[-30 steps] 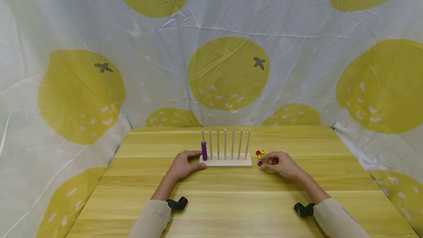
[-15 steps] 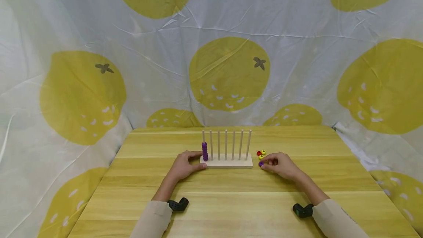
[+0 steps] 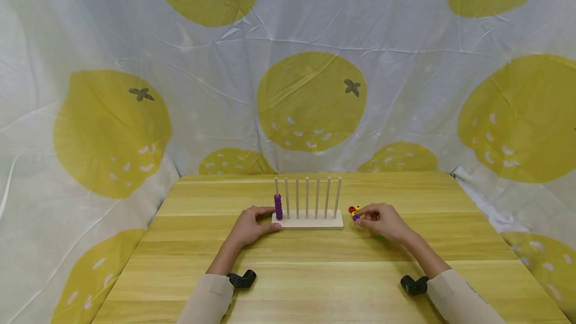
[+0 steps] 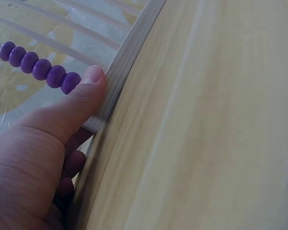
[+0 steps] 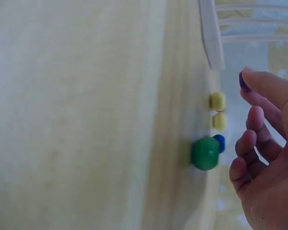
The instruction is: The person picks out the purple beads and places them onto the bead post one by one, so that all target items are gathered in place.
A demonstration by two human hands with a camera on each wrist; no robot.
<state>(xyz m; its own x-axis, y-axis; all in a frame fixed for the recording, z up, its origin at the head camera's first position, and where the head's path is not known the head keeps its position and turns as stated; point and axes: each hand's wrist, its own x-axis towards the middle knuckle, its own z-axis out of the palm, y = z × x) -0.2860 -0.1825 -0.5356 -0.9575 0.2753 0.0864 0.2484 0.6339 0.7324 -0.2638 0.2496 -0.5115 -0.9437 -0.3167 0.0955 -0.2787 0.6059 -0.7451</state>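
A pale wooden rack (image 3: 310, 223) with several upright pegs stands on the table. Its leftmost peg carries a column of purple beads (image 3: 278, 208). My left hand (image 3: 249, 225) grips the left end of the base. In the left wrist view the thumb (image 4: 84, 93) presses on the base, by the lowest bead. Right of the rack, my right hand (image 3: 384, 221) pinches one purple bead (image 5: 243, 82) between thumb and forefinger, raised off the table. The other fingers of that hand are loosely curled. Beside it lie a red bead (image 3: 351, 209) and yellow beads (image 3: 357, 207).
Below the right hand, a green bead (image 5: 205, 153) and a blue bead (image 5: 219, 143) lie on the wooden table (image 3: 297, 284). A lemon-print cloth (image 3: 216, 94) hangs behind the table. Each wrist wears a black device (image 3: 243, 278).
My right hand has closed finger and thumb on the purple bead and lifted it slightly from the table. The left hand keeps its grip on the rack.
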